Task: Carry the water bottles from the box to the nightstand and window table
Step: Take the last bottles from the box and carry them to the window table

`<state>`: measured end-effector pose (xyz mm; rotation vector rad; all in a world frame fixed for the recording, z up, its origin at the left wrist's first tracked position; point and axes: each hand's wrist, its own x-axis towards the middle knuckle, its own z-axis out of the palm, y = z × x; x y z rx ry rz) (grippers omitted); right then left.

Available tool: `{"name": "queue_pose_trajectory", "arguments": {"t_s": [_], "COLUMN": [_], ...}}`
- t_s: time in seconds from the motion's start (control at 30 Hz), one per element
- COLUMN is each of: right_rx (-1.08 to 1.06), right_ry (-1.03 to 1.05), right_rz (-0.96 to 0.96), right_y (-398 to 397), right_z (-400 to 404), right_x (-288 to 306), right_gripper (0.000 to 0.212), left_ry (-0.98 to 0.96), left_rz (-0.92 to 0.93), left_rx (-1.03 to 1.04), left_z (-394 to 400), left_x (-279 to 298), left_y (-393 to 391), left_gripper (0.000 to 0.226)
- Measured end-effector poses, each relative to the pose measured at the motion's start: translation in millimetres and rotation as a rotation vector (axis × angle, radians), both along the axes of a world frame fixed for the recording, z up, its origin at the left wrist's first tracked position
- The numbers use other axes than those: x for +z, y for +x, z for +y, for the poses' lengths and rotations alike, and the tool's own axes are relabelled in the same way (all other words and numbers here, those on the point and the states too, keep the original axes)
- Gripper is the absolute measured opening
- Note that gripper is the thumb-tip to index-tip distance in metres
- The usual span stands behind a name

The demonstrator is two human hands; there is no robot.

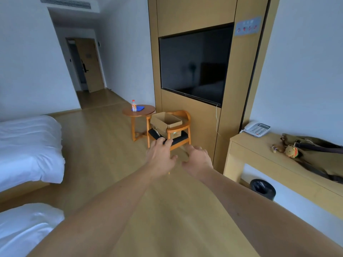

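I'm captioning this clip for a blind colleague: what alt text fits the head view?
Two bare hands, left hand and right hand, reach empty toward an open cardboard box on a wooden chair. Beside it, a round table holds one bottle; white beds lie left.

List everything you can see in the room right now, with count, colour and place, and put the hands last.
cardboard box: 1, brown, open, on the chair seat
chair: 1, orange wood with dark seat, by the TV wall
bottle: 1, clear with red cap, upright on the round table
round table: 1, orange wood, left of the chair
blue cloth: 1, on the round table beside the bottle
TV: 1, black, set in the wood wall
telephone: 1, white, on the desk
desk: 1, light wood, right
bag: 1, olive, on the desk
bin: 1, black, under the desk
beds: 2, white, left
left hand: 1, empty, reaching forward
right hand: 1, empty, reaching forward
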<state>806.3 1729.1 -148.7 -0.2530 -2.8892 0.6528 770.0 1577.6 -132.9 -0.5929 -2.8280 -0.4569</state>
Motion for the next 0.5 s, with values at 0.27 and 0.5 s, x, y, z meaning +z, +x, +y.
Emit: {"name": "queue_pose_trajectory", "arguments": {"t_s": [0.27, 0.5], "right_rx": [0.025, 0.063], "right_ry": [0.015, -0.008], "right_rz": [-0.031, 0.028], "right_y": [-159.5, -336.0], "right_z": [-28.5, -30.3], "right_x": [-15.0, -28.9], "right_gripper": [0.070, 0.061], "left_ry": [0.017, 0.001], "left_rz": [-0.030, 0.034], "left_rx": [0.049, 0.041], "left_z": [-33.8, -39.2], "left_x": [-20.5, -29.4], "left_y": [-152.5, -325.8], "left_gripper": [0.063, 0.056]}}
